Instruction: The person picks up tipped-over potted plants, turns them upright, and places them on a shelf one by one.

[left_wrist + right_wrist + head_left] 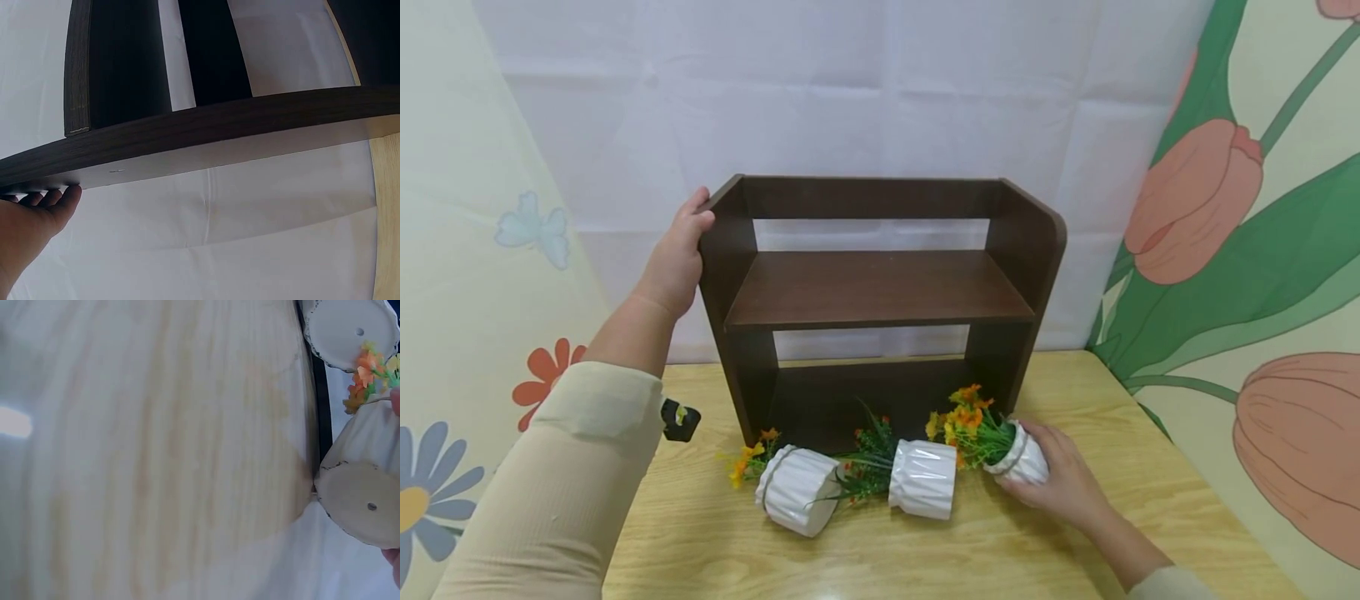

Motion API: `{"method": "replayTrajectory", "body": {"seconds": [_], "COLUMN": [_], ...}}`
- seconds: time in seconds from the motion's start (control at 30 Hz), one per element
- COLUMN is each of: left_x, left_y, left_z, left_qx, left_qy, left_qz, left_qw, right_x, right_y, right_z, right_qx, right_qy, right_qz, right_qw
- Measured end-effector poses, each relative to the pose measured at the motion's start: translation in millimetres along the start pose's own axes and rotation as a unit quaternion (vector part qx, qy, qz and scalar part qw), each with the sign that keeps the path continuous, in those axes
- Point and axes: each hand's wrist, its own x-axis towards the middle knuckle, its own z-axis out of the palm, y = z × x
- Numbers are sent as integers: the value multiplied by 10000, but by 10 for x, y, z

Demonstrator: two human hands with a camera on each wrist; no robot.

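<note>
Steadying dark wooden shelf [880, 287] at 12 o'clock with left hand [676, 254] clasping its side panel | right hand [1063, 483] grasping toppled white flower pot [1018, 457] at 4 o'clock | likely next: lifting upright | two pots [861, 487] lying at 6 o'clock

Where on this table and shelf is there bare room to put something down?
The shelf unit's middle board is bare, between its two side panels. The table is bare right of the right hand and along its front edge. It is crowded in front of the shelf, where three tipped pots lie.
</note>
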Motion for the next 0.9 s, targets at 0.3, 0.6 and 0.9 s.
{"method": "replayTrajectory", "body": {"seconds": [0.3, 0.6, 0.9], "left_x": [-5, 12, 11], "left_y": [-4, 9, 23], "left_z": [-1, 2, 9], "left_qx": [58, 113, 106], "left_qy": [32, 28, 20], "left_qz": [-12, -7, -20], "left_qw": [10000, 9999, 9999], "right_x": [29, 16, -5], "right_y": [22, -8, 0], "right_z": [86, 48, -2], "right_qx": [509, 656, 845], "right_qy": [159, -67, -154], "right_qz": [469, 771, 848], "right_qw": [9975, 9948, 9927]}}
